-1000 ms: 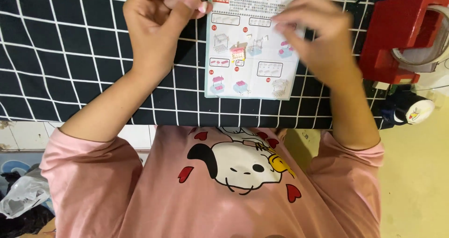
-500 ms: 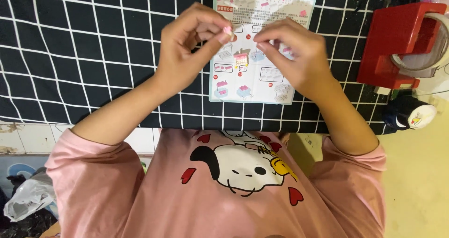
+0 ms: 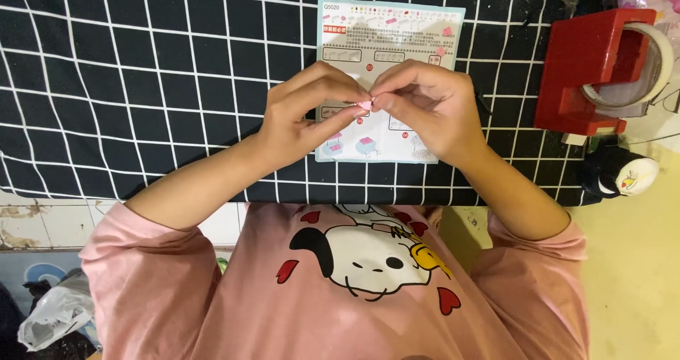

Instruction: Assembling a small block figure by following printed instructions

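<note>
Nearest, at the bottom of the frame, a soft pink sweatshirt (image 3: 340, 289) printed with a cartoon dog and red hearts, sleeves pushed up past the elbows. At lower left, pale worn floor tiles and a crumpled clear plastic bag (image 3: 53, 317); at lower right, a plain yellowish floor. Above that, a desk (image 3: 106, 84) draped in black cloth crossed by thin white grid lines, slightly wrinkled along its near edge. In the middle of the frame, left hand (image 3: 304, 116) and right hand (image 3: 425, 112) brought fingertip to fingertip, each grip pinched shut on a tiny pink piece (image 3: 365, 104), hard and blocky by the look of it, held just above the paper, too small to make out further. Beneath the hands, a flat glossy instruction sheet (image 3: 389, 34), light blue at the border, white inside, showing small building-step drawings, lying square on the cloth from centre to top. At the right edge, a small round black-and-white figure (image 3: 620, 174), and beyond it at upper right a boxy red plastic tape dispenser (image 3: 591, 70) carrying a roll of clear tape. Compared with half a second before: hands lower in the frame and closer together, fingertips now meeting at one point instead of pinching apart, more of the sheet's top uncovered.
</note>
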